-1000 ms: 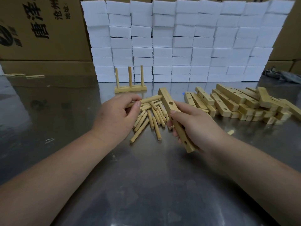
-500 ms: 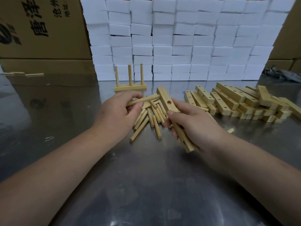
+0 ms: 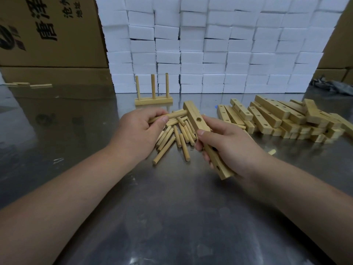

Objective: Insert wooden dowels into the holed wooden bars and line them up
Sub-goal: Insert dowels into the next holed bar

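Right hand (image 3: pixel 235 148) grips a holed wooden bar (image 3: pixel 194 116) round its near half, its long axis running away and leftward. Left hand (image 3: pixel 137 131) pinches a dowel (image 3: pixel 176 114) crosswise, its right tip meeting the bar's left face near the far end, so the push looks due rightward. Under that bar lie loose dowels (image 3: pixel 172 142); beyond it stands a finished three-dowel bar (image 3: pixel 153 100), and right of it a heap of spare holed bars (image 3: pixel 277 115).
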`<state>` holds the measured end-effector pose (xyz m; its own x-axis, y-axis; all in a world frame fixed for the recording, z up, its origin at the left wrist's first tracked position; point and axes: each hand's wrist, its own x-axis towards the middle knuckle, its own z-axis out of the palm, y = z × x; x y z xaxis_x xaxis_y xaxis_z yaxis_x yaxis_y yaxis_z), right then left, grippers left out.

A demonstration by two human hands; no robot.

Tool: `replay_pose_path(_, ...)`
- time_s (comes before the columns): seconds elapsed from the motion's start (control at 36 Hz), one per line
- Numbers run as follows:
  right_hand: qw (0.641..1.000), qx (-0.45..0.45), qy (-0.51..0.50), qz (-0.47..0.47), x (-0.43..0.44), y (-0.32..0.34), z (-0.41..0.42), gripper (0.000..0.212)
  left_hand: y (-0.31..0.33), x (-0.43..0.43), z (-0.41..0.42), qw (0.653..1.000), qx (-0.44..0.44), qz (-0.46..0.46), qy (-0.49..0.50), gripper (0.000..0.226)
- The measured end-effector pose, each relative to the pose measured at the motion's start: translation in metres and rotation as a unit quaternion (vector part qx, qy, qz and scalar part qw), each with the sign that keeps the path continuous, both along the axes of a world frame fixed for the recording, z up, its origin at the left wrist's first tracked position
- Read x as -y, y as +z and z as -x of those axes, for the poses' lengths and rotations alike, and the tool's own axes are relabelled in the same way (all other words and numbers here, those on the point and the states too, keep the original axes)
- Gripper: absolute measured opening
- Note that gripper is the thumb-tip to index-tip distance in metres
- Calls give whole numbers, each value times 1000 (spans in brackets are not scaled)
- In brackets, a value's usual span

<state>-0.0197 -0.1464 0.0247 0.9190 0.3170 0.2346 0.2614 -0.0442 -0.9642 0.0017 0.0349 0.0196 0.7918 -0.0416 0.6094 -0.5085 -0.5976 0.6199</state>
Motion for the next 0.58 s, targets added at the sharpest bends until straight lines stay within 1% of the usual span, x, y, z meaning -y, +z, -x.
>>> replay_pose_path(0.08,1000,7,-2,11,0,0,1,53,0,1,-1,1000,-21,18,4,20)
replay_pose_path(0.19,1000,2,-15,25,2,-3,-1,31,1,0,-1,999,-47,16,6,24)
replay_pose_path(0.31,999,11,-30,44,3,-5,-3,30,3,-2,-1,997,-70,16,4,22)
replay_pose_path(0.39,998,10,-34,47,3,-6,-4,32,4,-2,-1,997,-76,5,9,24)
replay_pose_path(0.5,998,2,-30,49,3,-6,-5,28,5,-4,-2,996,-85,-5,12,27)
replay_pose_path(0.58,999,-2,-30,37,3,-5,-6,26,3,-3,-4,997,-77,10,7,21)
